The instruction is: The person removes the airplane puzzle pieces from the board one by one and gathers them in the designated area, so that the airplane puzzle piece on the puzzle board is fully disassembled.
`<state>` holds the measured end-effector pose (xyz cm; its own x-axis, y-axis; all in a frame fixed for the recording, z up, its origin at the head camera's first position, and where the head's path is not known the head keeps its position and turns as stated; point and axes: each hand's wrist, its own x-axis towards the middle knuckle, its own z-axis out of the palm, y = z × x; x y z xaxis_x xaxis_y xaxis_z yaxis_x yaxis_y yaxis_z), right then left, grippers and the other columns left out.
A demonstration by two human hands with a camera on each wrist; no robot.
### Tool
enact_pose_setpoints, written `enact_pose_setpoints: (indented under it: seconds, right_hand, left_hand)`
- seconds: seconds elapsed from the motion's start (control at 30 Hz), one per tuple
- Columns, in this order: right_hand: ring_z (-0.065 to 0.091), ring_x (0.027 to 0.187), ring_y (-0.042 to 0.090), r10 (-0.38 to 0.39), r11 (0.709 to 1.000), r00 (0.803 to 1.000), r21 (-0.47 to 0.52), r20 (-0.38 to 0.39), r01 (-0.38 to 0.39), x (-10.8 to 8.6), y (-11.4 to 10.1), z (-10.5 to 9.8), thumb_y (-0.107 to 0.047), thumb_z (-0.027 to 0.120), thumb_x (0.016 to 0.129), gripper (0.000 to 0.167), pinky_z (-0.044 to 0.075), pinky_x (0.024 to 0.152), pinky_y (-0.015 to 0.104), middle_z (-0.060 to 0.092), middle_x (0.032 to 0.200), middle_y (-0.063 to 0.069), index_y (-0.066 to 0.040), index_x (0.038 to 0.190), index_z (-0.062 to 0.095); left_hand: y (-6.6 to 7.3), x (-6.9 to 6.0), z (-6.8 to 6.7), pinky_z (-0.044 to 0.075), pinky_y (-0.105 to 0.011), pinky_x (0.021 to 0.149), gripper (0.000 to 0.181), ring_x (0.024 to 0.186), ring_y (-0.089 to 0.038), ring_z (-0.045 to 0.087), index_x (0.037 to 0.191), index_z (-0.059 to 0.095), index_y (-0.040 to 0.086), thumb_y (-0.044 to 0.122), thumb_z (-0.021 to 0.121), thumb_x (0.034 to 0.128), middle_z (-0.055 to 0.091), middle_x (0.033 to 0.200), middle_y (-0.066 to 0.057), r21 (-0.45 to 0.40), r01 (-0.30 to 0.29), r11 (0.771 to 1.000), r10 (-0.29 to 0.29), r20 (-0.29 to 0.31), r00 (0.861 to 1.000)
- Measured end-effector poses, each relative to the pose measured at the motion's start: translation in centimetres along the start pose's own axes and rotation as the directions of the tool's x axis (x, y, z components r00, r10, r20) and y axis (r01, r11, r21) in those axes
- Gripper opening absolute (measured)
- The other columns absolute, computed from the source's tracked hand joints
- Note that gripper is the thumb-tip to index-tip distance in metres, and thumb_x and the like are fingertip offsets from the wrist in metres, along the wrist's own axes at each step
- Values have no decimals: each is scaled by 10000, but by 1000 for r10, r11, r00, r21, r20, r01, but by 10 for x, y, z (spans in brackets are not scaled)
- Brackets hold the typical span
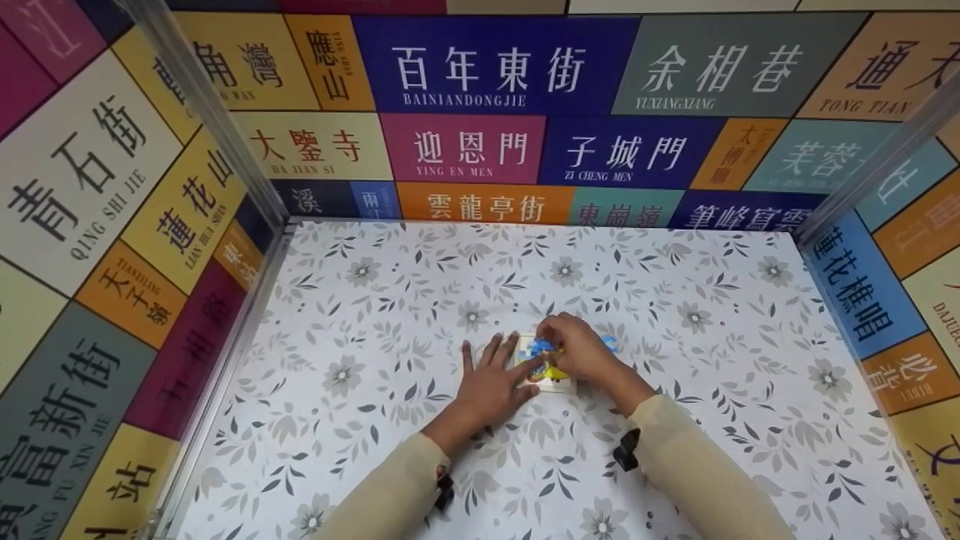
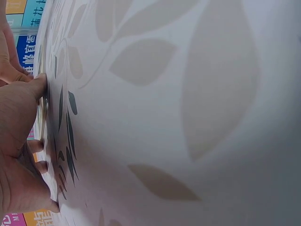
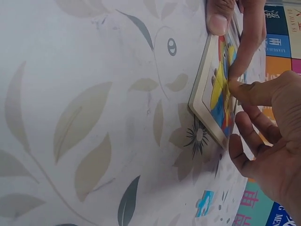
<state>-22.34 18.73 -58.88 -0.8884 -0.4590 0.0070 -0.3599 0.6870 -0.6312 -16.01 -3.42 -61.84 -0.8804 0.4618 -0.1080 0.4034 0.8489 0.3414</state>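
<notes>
A small wooden jigsaw board (image 1: 559, 387) with a pale rim lies flat on the table; its picture is yellow, blue and red (image 3: 217, 101). My left hand (image 1: 487, 386) rests at its left side, fingers spread and fairly straight, the index reaching over the picture and the thumb at the near rim. Over the board, my right hand (image 1: 574, 349) has its fingers curled and its fingertips together on a puzzle piece, which they mostly cover. A loose blue puzzle piece (image 3: 204, 204) lies on the table just right of the board, partly behind the right hand in the head view.
The table (image 1: 390, 300) has a white leaf-and-flower covering. Upright panels with coloured Chinese street-name signs (image 1: 495, 64) enclose its back, left and right sides. Black wrist straps (image 1: 627, 450) sit at the cuffs of both beige sleeves (image 1: 697, 457).
</notes>
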Motion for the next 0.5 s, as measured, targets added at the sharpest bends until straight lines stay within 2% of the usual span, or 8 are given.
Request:
enact_pose_setpoints:
  seconds: [0.23,0.5]
  right_hand:
    - [692,994,324,-1,999,1000,35,2,1,-7,5,-17,155,710,911,335,592,902,514,667,1119,144,-61,1167,713]
    - [694,1006,329,-3,1000,999,8,-33,3,-33,23,-44,173,688,901,368,594,904,533,698,1170,161,-44,1197,711]
  left_hand:
    - [-2,0,3,111,-853,1281,567,1730,-381,190,1682,447,467,620,474,1136,216,1865,-81,2,-4,1000,4,-9,1000]
    - [-3,-1,1,94,-850,1286,592,1738,-377,167,1697,418,469,640,465,1132,191,1871,-80,-4,-18,1000,18,3,1000]
